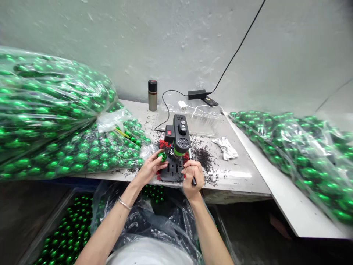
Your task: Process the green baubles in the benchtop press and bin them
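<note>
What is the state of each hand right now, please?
Left hand: holding a green ball.
Right hand: closed around a black handle.

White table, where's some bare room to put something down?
The table's right front corner looks mostly bare, between the white gloves and white board. It's crowded around the black machine, with black bits, and at left, under bagged green balls.

Ball's point(162, 157) gleaming metallic green, bagged balls point(93, 162) are flashing the same, machine's point(178, 135) rocking black with a lime band point(178, 154) and red switch point(169, 132), gloves point(226, 148) are looking plain white.
</note>
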A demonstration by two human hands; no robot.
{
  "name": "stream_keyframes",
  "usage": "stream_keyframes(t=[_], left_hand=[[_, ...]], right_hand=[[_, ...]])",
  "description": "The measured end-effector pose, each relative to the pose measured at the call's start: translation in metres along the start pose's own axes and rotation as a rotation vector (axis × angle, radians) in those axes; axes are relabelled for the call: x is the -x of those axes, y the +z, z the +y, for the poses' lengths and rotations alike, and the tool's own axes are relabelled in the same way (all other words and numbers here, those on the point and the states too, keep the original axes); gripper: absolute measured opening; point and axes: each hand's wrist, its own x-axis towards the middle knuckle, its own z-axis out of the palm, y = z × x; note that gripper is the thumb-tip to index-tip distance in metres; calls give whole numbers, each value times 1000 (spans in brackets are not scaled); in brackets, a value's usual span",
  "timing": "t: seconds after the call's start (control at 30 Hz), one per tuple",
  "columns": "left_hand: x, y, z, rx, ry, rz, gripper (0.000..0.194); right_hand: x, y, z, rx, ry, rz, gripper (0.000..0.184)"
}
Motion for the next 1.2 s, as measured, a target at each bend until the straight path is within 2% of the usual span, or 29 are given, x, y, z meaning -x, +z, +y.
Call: stream_keyframes(t=[0.1, 0.2, 0.3, 0.43, 0.6, 0.73, 0.9, 0.97, 1.13, 1.2], left_hand=[[-3, 4, -8, 65, -45, 18, 46], [-8, 2, -13, -43, -36, 58, 46], [-11, 0, -17, -392, 45, 100, 47], [-10, 1, -22, -885, 208, 69, 42], [-10, 6, -25, -1243, 354, -4, 38], [-14, 12, -20, -1359, 418, -85, 32], [-22, 19, -17, -1434, 368, -100, 30], [-24, 20, -22, -1427, 396, -78, 34], [-20, 11, -46, -1341, 598, 8, 34], [-18, 8, -52, -1325, 631, 31, 33]], right_hand=[[-2, -1, -1, 9, -7, -16, 26], [-1, -2, -1, 7, -18, -23, 25], [0, -2, 0, 9, -19, -34, 25], [-5, -4, -2, 2, -21, -45, 25], [-26, -7, -10, -10, 20, -39, 27], [-36, -7, -14, -9, 35, -21, 27], [-32, -7, -14, -19, 42, -35, 27], [-30, -8, -13, -12, 44, -50, 27], [-23, -9, -11, 9, 27, -63, 26], [-17, -8, -9, 13, 23, -51, 25]])
